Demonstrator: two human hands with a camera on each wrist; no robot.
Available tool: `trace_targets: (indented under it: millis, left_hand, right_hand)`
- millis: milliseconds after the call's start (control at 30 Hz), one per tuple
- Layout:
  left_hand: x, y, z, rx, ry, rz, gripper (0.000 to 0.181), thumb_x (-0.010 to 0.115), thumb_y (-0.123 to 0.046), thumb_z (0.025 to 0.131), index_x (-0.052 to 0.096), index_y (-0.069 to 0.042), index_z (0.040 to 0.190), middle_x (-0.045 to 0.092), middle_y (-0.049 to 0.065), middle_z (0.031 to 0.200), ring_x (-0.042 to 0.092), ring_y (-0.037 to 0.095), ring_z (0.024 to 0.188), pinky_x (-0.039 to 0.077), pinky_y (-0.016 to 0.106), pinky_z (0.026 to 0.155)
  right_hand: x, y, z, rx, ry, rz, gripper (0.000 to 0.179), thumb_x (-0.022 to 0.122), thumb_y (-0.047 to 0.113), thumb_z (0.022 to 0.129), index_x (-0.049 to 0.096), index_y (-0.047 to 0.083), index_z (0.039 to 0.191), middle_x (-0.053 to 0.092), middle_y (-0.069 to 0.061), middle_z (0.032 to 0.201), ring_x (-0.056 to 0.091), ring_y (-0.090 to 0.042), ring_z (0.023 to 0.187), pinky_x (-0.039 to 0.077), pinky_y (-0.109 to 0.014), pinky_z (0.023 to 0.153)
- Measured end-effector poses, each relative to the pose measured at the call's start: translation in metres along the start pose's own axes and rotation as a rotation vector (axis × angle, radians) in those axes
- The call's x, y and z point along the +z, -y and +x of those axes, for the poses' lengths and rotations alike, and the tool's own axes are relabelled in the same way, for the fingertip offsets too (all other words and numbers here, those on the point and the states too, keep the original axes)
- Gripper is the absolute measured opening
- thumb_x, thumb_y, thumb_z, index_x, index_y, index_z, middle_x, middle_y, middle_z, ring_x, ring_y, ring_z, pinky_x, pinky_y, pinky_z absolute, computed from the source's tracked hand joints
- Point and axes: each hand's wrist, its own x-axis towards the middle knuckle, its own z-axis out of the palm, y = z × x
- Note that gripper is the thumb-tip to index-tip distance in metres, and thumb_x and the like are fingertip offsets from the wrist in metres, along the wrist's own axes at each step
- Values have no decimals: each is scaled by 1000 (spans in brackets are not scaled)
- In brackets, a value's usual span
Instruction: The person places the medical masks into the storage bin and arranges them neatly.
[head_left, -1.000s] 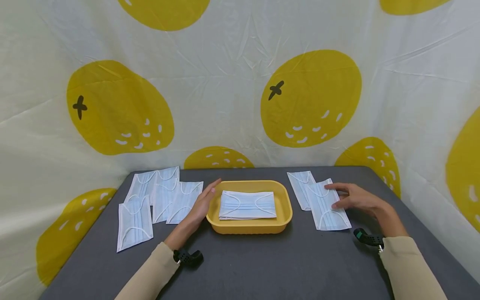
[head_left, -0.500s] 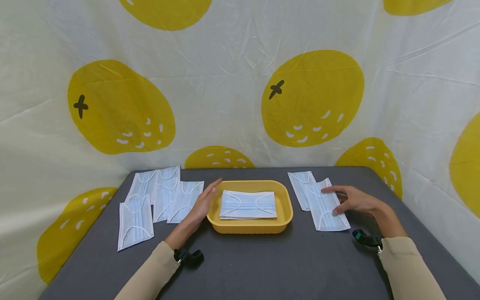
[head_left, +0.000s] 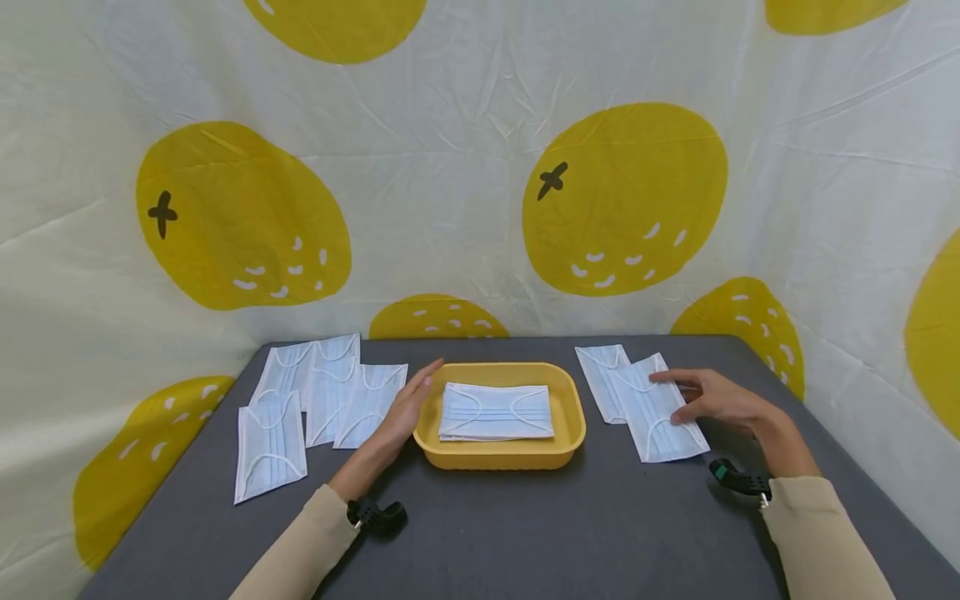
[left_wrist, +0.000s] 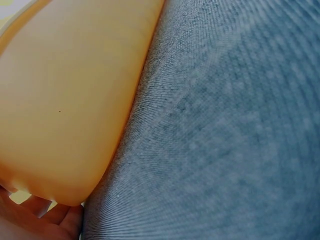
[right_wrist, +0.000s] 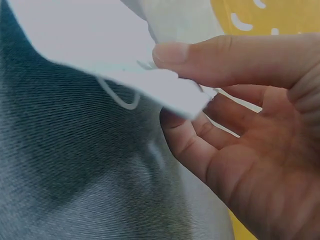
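Note:
My left hand (head_left: 399, 417) rests against the left side of a yellow plastic tray (head_left: 495, 454), fingers fairly straight. In the left wrist view its fingers (left_wrist: 42, 220) show beside the tray wall (left_wrist: 65, 110). Inside the tray lies a stack of pleated light-blue face masks (head_left: 495, 412) with white ear loops. At the right, my right hand (head_left: 723, 400) pinches a face mask (head_left: 651, 417) by its right edge. The right wrist view has the thumb (right_wrist: 172, 54) on one side of the mask (right_wrist: 100, 40) and fingers on the other, the edge lifted off the table.
Another mask (head_left: 600, 375) lies partly under the pinched one. Several masks (head_left: 272, 450) are spread left of the tray, some overlapping. The dark grey table (head_left: 495, 533) ends at a white curtain (head_left: 435, 192) with yellow fruit prints.
My right hand slides slightly left, then back right, and the mask it pinches now sits a little farther right, its lower end shifted. The left hand and the tray stay put.

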Motion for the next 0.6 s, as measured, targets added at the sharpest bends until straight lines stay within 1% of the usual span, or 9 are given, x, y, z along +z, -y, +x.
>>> trace_targets:
  millis: [67, 133, 233, 333, 400, 500, 600]
  left_hand:
    - [0, -1, 0, -4, 0, -4, 49, 28, -27, 114, 36, -17, 162, 29, 8, 171, 19, 30, 161, 9, 56, 131]
    - [0, -1, -1, -3, 1, -1, 49, 28, -26, 114, 36, -17, 162, 29, 8, 171, 18, 31, 161, 9, 56, 131]
    - [0, -1, -1, -5, 1, 5, 49, 27, -26, 114, 35, -17, 162, 29, 8, 171, 17, 31, 161, 8, 57, 131]
    - [-1, -1, -1, -10, 0, 7, 49, 28, -28, 114, 36, -18, 162, 29, 7, 171, 17, 31, 161, 8, 57, 131]
    - [-1, -2, -1, -16, -2, 5, 49, 29, -29, 114, 37, -19, 162, 30, 6, 170, 18, 30, 161, 9, 56, 131]
    - [-1, -2, -1, -17, -4, 3, 49, 30, -29, 114, 37, -20, 161, 31, 6, 170, 20, 30, 160, 9, 56, 131]
    - [-1, -2, 0, -18, -4, 2, 49, 29, -29, 114, 37, -19, 161, 31, 6, 170, 20, 30, 160, 10, 56, 131]
  right_hand:
    - [-2, 1, -2, -3, -3, 18, 79, 77, 9, 86, 41, -4, 155, 29, -36, 161, 52, -39, 127, 54, -22, 91]
    - [-3, 2, -3, -6, -10, 19, 80, 77, 10, 86, 39, -2, 156, 29, -35, 161, 51, -40, 127, 54, -27, 94]
    - [-5, 5, -5, -2, -24, 15, 82, 77, 11, 86, 39, 0, 157, 27, -33, 163, 48, -44, 133, 53, -42, 102]
    - [-5, 8, -7, 2, -30, 18, 82, 76, 11, 86, 38, 1, 158, 26, -33, 164, 45, -48, 136, 48, -60, 108]
    - [-6, 10, -8, 1, -34, 21, 82, 76, 11, 86, 38, 1, 158, 24, -33, 165, 43, -51, 138, 44, -66, 109]
    - [-6, 13, -8, 4, -39, 27, 82, 76, 10, 87, 37, 0, 158, 24, -33, 165, 41, -53, 139, 42, -69, 110]
    - [-6, 14, -9, 16, -51, 22, 81, 76, 10, 86, 38, 0, 157, 25, -33, 164, 44, -50, 137, 43, -68, 109]
